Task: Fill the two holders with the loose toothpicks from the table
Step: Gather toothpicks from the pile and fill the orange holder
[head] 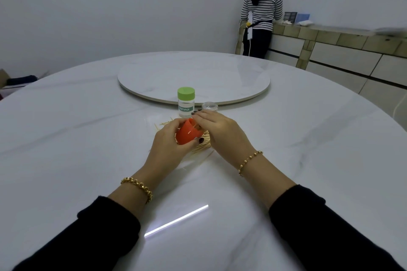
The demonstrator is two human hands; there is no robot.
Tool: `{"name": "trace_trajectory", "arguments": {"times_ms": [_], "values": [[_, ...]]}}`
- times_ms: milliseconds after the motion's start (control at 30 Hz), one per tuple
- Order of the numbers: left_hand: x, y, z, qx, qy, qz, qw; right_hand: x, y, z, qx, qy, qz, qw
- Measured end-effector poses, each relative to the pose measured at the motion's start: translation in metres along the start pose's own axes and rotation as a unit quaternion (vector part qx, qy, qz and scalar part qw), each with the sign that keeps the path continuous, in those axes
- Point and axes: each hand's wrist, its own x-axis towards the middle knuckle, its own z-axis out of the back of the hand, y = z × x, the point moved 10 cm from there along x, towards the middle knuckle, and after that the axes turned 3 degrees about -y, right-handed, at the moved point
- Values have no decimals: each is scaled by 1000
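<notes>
capped holder behind toothpick pile, lid beside it

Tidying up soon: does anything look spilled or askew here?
Toothpicks lie strewn in a loose heap on the table. The orange holder is tilted, but the left hand grips it. The green-capped holder stands upright. Nothing looks damaged.

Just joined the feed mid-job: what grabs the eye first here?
The orange holder, tilted in the left hand at centre, with the right hand at its mouth, above a heap of loose toothpicks. Behind stands a green-capped holder on the white table; a person in a striped top stands far right.
</notes>
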Motion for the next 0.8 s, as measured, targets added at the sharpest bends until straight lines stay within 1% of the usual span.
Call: {"name": "trace_trajectory", "arguments": {"times_ms": [100, 233, 300, 367, 433, 467, 533, 600, 667, 800], "values": [[1, -1, 1, -6, -6, -1, 1000, -3, -5, -2, 58, 9, -26, 998], [1, -2, 2, -13, -8, -2, 1000, -6, -20, 8, 165, -29, -97, 981], [0, -1, 0, -18, -1, -1, 1000, -10, -29, 9, 218, -40, -163, 962], [0, -1, -1, -19, 4, 0, 1000, -17, -39, 3, 253, -34, -236, 938], [1, -3, 0, -27, 3, -1, 1000, -24, -42, -6, 280, -6, -294, 914], [0, -4, 0, -31, 1, -3, 1000, -26, -41, -12, 295, 14, -307, 905], [0, -7, 2, -28, -4, -13, 1000, -27, -30, -22, 331, 50, -306, 891], [-1, -8, 2, -23, -5, -21, 999, -25, -17, -27, 353, 63, -292, 887], [-1, -8, 2, -24, -2, -24, 999, -22, -7, -25, 349, 62, -270, 895], [-1, -8, 2, -24, 4, -22, 999, -15, 2, -22, 311, 72, -213, 923]]}}
